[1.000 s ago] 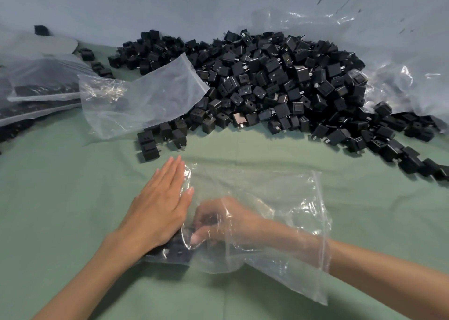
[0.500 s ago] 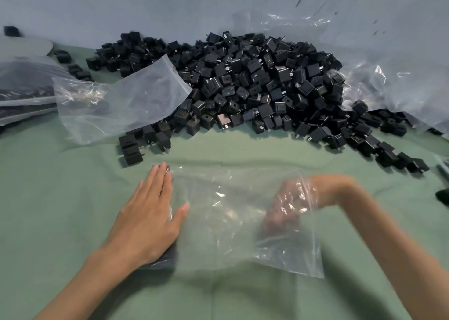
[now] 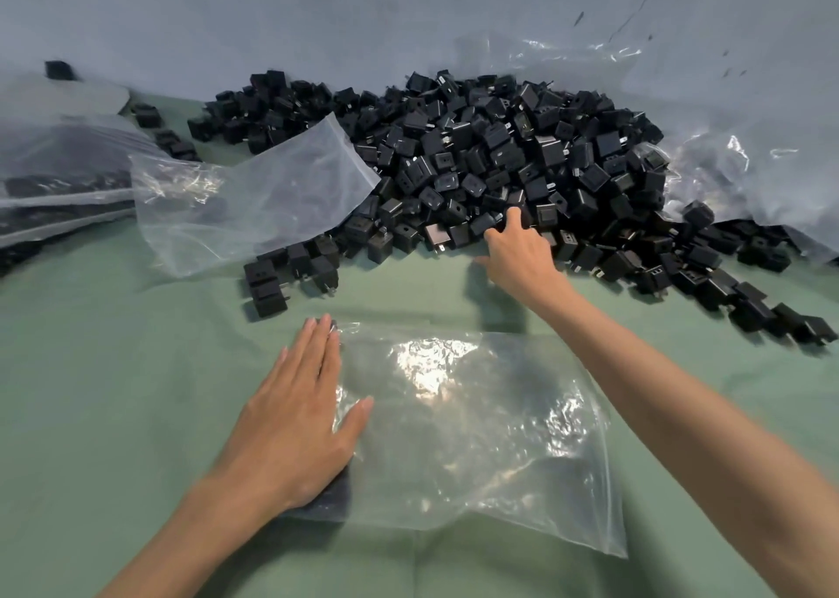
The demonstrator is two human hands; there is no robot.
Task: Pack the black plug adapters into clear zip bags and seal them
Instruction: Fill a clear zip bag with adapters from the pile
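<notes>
Near the table's (image 3: pixel 91 370) front edge, the left hand (image 3: pixel 295 420) is lying flat, pressing the left end of the clear bag (image 3: pixel 476 438). Beyond the bag, the right hand (image 3: pixel 517 261) is touching the adapter pile (image 3: pixel 476 157) along the far edge; I cannot tell whether it is gripping one.

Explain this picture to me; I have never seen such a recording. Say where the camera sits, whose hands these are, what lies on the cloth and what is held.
No machine here: a person wears one camera on the head, so you look down at their two bare hands. On the green cloth lie a big pile of black plug adapters, a clear zip bag nearest the person, a second empty bag against the pile, and filled bags at far left. The left hand presses flat on the near bag's left end, over dark adapters inside. The right hand reaches into the pile; whether it grips one is unclear.
</notes>
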